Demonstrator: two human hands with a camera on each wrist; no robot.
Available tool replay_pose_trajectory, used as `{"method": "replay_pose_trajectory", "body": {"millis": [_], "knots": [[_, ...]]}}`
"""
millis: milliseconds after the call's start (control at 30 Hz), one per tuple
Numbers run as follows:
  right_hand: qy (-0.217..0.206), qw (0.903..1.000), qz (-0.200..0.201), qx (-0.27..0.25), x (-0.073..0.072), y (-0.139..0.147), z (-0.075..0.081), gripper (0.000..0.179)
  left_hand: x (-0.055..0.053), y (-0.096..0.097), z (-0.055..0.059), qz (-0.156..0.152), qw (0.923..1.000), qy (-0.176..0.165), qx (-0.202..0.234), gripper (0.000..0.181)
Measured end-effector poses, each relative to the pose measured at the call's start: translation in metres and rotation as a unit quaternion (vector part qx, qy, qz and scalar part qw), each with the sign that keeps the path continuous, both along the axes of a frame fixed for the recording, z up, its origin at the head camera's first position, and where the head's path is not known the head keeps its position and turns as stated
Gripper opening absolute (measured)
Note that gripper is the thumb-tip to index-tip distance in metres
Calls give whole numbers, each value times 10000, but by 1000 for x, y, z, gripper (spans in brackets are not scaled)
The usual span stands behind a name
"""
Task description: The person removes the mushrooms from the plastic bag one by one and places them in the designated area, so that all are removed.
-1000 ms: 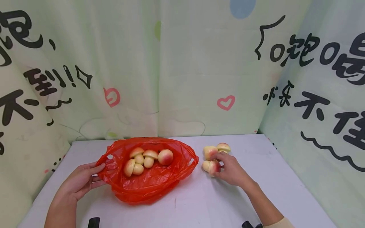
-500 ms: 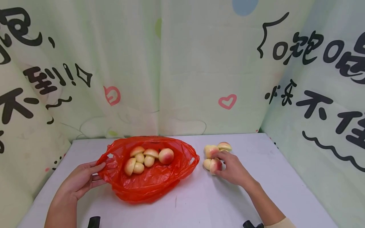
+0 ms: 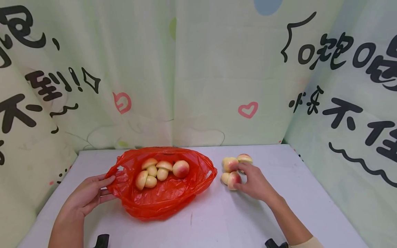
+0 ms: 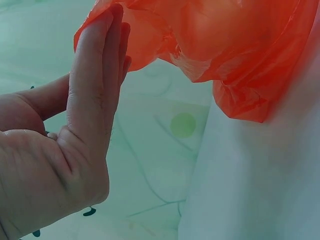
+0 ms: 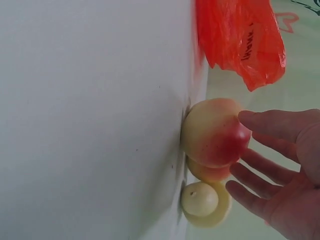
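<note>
The left hand (image 3: 88, 195) pinches the red bag (image 3: 173, 198), 4 mushrooms (image 3: 162, 171) inside; the right hand (image 3: 256, 182), grip loosely spread, is at the nearest mushroom (image 3: 233, 179) on the table (image 3: 214, 220).

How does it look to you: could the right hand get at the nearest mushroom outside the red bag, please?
Probably yes: the right hand is right beside that mushroom with its fingers open, and nothing visible lies between them.

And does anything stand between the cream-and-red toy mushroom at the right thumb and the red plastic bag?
Nothing visible, only white tabletop between the mushroom and the bag. But the bag's raised right rim faces the mushroom.
</note>
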State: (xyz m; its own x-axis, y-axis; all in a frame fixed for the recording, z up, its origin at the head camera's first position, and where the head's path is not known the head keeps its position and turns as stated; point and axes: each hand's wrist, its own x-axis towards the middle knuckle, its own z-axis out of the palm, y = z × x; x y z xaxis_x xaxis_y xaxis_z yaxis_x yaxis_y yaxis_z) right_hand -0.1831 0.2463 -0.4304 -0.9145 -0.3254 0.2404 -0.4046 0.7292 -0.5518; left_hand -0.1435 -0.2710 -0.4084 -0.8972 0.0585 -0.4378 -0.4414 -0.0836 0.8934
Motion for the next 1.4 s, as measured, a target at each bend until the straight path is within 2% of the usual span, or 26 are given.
{"method": "replay_pose_trajectory", "body": {"millis": [400,667,900,1100,1400], "knots": [[-272,9991,-301,-102,-1,-13,8,51,1,1,2,9,10000,32,-69,69],[112,9986,-263,-446,-6,-27,21,46,0,0,1,12,10000,-7,-64,71],[507,9951,197,-823,-10,-45,33,40,0,1,1,-25,10000,9,-70,70],[642,9926,529,-883,-13,-64,40,41,1,1,1,-47,9999,3,-96,70],[291,9910,946,-898,-17,-89,47,39,0,0,1,-15,10000,-39,-75,71]]}}
